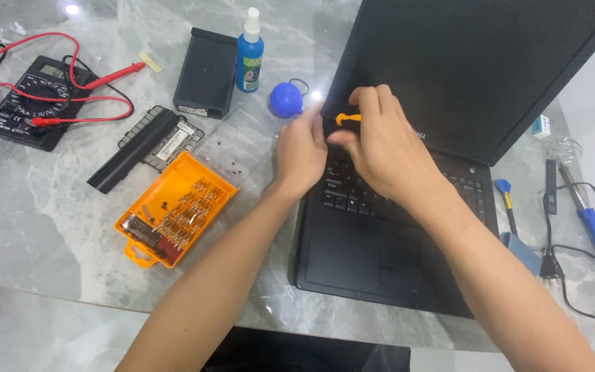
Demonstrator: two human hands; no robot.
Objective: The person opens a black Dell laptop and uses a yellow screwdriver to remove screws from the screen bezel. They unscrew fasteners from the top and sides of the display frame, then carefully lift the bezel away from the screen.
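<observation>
Right hand [380, 141] pinches a small orange plastic pry tool [347, 118] between thumb and fingers, its tip at the hinge line of the open black laptop [408, 227], just above the top-left of the keyboard. That grip is clenched on the tool. Left hand [301, 155] sits just beside it, fingertips on the strip by the hinge; whether it pinches anything I cannot tell, it looks like bracing contact only. My read on handling: the tool is light, thin and a bit flexible, so it should be held close to the tip to stop it bowing or skating off; a pinch further back gives less control. The laptop looks heavy enough to stay put on the grey marble worktop [49, 227], but the trim strip and key caps are probably brittle plastic with small clips, so it wants low force, spread along the edge, no twisting. The lid is tilted back and could rock if pushed. Left of the laptop: an open orange plastic screwdriver bit case [173, 210] with clear lid, a long black battery pack [136, 148], a black multimeter with red leads [32, 100], a blue spray bottle [249, 55], a blue rubber dust blower [286, 98]. Far right: a blue-handled soldering iron [590, 220].
</observation>
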